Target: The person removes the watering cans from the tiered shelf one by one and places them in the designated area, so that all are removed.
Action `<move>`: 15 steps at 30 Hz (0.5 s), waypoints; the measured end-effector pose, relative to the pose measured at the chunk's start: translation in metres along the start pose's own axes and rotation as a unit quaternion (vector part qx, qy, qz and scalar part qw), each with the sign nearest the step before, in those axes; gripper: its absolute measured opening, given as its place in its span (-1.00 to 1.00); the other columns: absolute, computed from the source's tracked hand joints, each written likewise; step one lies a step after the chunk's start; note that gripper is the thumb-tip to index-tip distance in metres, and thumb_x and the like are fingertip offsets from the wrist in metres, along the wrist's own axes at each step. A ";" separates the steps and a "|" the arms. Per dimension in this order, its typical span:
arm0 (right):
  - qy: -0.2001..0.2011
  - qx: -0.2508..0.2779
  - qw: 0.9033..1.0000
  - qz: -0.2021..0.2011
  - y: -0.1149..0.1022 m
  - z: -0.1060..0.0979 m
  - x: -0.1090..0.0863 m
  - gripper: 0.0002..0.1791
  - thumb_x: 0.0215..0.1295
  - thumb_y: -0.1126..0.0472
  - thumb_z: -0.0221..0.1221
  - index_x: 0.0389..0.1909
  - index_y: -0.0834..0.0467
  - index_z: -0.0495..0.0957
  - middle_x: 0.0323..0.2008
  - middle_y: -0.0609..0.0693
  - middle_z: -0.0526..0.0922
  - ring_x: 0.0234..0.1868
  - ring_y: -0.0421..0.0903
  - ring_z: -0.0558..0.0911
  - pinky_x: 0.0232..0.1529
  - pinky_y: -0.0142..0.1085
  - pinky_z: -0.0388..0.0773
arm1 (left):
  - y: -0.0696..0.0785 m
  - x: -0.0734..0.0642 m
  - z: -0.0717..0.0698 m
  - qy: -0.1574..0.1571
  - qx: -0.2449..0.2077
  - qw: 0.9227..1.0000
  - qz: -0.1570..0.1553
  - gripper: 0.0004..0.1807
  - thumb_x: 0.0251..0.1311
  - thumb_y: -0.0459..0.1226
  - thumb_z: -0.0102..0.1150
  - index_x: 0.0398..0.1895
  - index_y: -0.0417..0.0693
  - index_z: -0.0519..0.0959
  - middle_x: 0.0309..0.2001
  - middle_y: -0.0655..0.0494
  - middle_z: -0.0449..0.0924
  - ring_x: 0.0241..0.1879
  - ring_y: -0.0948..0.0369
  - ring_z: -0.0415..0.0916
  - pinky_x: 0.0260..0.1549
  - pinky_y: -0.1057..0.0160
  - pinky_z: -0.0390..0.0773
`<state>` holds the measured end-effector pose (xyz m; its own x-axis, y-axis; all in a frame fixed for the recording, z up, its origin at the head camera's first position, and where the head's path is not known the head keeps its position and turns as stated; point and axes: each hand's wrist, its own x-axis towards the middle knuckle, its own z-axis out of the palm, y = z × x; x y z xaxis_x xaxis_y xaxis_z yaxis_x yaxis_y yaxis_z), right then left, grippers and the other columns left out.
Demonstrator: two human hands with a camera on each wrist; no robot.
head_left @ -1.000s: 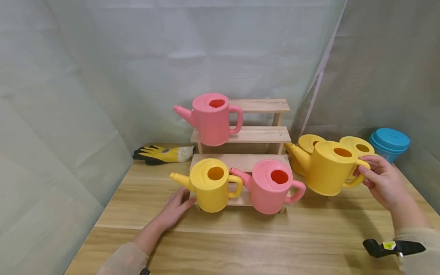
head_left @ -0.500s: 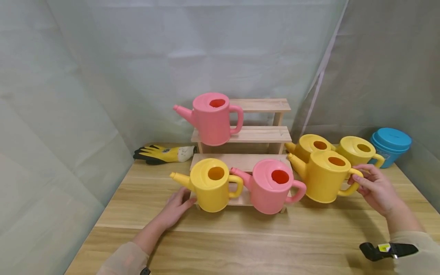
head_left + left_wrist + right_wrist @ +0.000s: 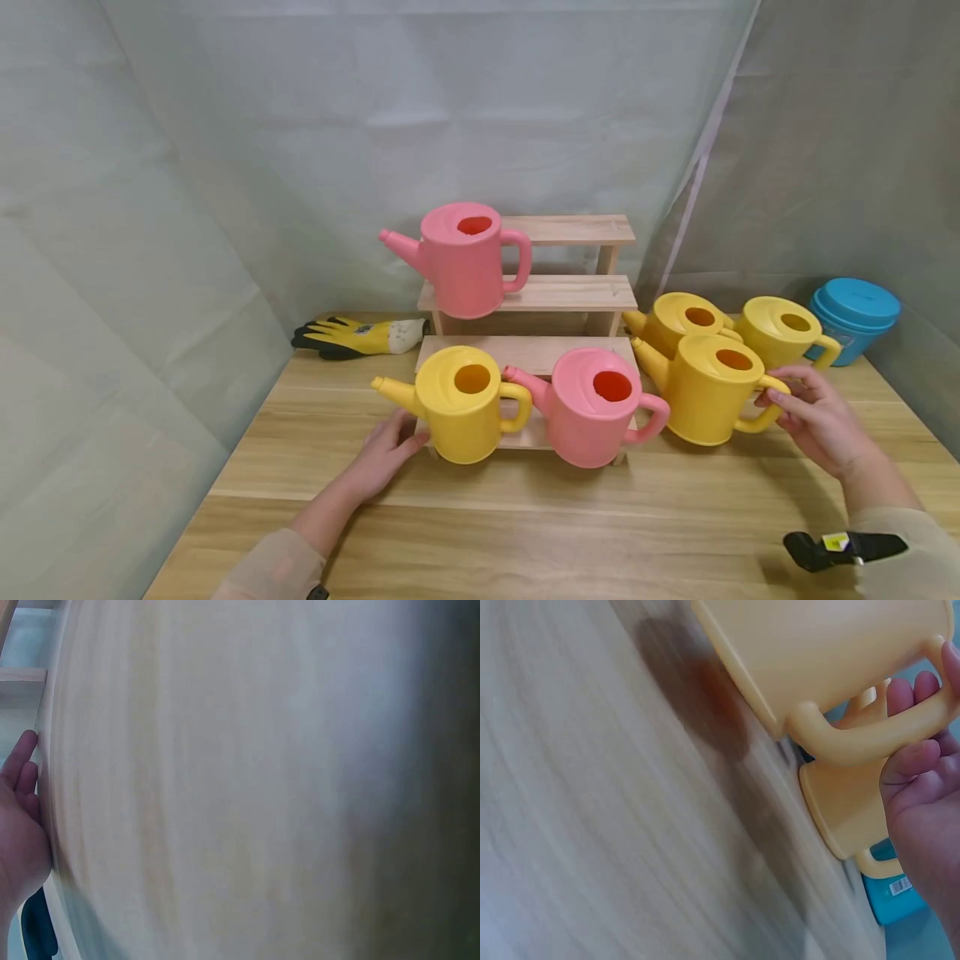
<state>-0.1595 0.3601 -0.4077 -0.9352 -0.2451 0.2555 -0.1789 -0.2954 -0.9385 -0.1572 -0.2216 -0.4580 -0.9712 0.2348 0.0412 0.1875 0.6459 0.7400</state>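
Note:
In the head view my right hand (image 3: 817, 421) grips the handle of a yellow watering can (image 3: 705, 392), its spout pointing left. The right wrist view shows thumb and fingers around that handle (image 3: 877, 739); whether the base touches the table I cannot tell. My left hand (image 3: 382, 458) rests at the lower left end of a stepped wooden stand (image 3: 525, 354), fingers fairly straight in the left wrist view. On the stand's lowest step are another yellow watering can (image 3: 459, 408) and a pink watering can (image 3: 588, 408). A second pink watering can (image 3: 465, 262) sits higher, at the left.
Two more yellow watering cans, a left one (image 3: 675, 312) and a right one (image 3: 776, 329), stand behind the held can. A blue lidded tub (image 3: 855, 321) is at the far right. Yellow-black work gloves (image 3: 356, 336) lie left of the stand. Cloth walls (image 3: 465, 108) enclose the table.
My right hand has brought the yellow watering can down and slightly left, in front of the other two yellow cans. The left hand and the stand have not moved.

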 end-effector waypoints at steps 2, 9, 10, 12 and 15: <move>0.004 -0.009 1.000 0.006 0.002 -0.001 -0.001 -0.61 0.40 0.51 -0.20 -0.01 0.09 0.47 -0.20 -0.02 0.63 -0.20 -0.17 0.60 -0.34 -0.46 0.49 | 0.000 0.000 0.000 -0.001 -0.001 1.000 0.002 -0.50 0.31 0.06 -0.04 0.25 0.12 0.29 0.20 -0.08 0.40 0.23 -0.06 0.22 0.17 -0.22 0.07; -0.018 -0.023 0.999 0.026 0.006 -0.004 -0.001 -0.62 0.40 0.50 -0.19 -0.01 0.06 0.45 -0.17 -0.03 0.64 -0.17 -0.18 0.60 -0.36 -0.46 0.48 | 0.000 0.000 0.000 -0.002 -0.002 1.000 -0.008 -0.51 0.32 0.07 -0.06 0.24 0.14 0.27 0.19 -0.06 0.40 0.24 -0.07 0.18 0.17 -0.26 0.01; -0.020 -0.031 0.999 0.031 0.006 -0.004 0.000 -0.62 0.40 0.50 -0.19 -0.01 0.05 0.45 -0.17 -0.04 0.63 -0.17 -0.18 0.60 -0.35 -0.45 0.47 | 0.000 0.000 0.000 -0.003 -0.004 1.000 -0.007 -0.52 0.32 0.07 -0.06 0.23 0.15 0.27 0.19 -0.06 0.40 0.24 -0.07 0.19 0.17 -0.26 0.01; -0.024 -0.046 0.998 0.039 0.007 -0.004 -0.001 -0.62 0.41 0.49 -0.18 -0.02 0.02 0.46 -0.16 -0.06 0.62 -0.17 -0.19 0.59 -0.34 -0.44 0.46 | 0.000 0.000 0.000 -0.002 -0.004 1.000 -0.003 -0.54 0.32 0.06 -0.05 0.22 0.15 0.27 0.17 -0.05 0.42 0.22 -0.06 0.21 0.16 -0.25 0.04; -0.031 -0.050 0.997 0.044 0.008 -0.004 -0.002 -0.61 0.41 0.49 -0.19 -0.03 0.01 0.47 -0.17 -0.07 0.62 -0.17 -0.19 0.58 -0.33 -0.43 0.46 | 0.000 0.001 0.001 0.000 -0.006 1.000 0.006 -0.55 0.31 0.04 -0.03 0.21 0.15 0.28 0.15 -0.04 0.45 0.21 -0.05 0.24 0.16 -0.24 0.07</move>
<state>-0.1600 0.3618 -0.4170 -0.9282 -0.3243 0.1826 -0.1298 -0.1777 -0.9755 -0.1580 -0.2214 -0.4587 -0.9690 0.2418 0.0506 0.1975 0.6349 0.7469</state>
